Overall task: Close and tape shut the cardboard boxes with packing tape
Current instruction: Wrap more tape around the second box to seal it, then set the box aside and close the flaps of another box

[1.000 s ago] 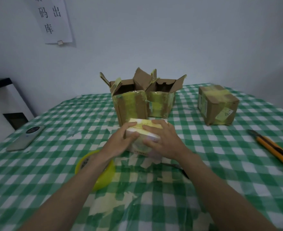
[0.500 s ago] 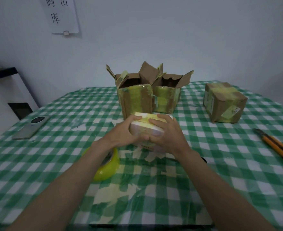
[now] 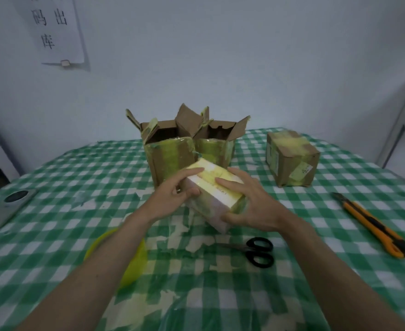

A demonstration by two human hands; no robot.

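Far left edge, mid-height: grey phone (image 3: pixel 7 207) lying flat on the green-checked tablecloth (image 3: pixel 340 271). Upper left: white paper sign (image 3: pixel 53 29) with dark characters fixed to the wall.

Lower left of centre: yellow tape roll (image 3: pixel 138 261) on the cloth, largely covered by the left forearm.

Centre: left hand (image 3: pixel 173 199) holds the white box (image 3: pixel 214 197) from its left side, fingers curled loosely onto the top edge, thumb against the near face. The white box sits tilted, one corner toward the camera, top strip of yellowish tape visible; whether its underside touches the cloth cannot be told. Right hand (image 3: pixel 249 206) wraps the box's right end, fingers spread over the top and thumb curled under the near corner.

Behind the white box, centre upper: two brown boxes side by side, touching, flaps standing up: left open box (image 3: pixel 170 156) and right open box (image 3: pixel 217 146), both banded with yellowish tape on their sides.

Below centre: black-handled scissors (image 3: pixel 256 250) flat on the cloth, near the right wrist.

Right of centre, upper: closed brown box (image 3: pixel 292 161), taped across its top, standing apart from the others.

Far right: orange utility knife (image 3: pixel 373 224) lying diagonally on the cloth.
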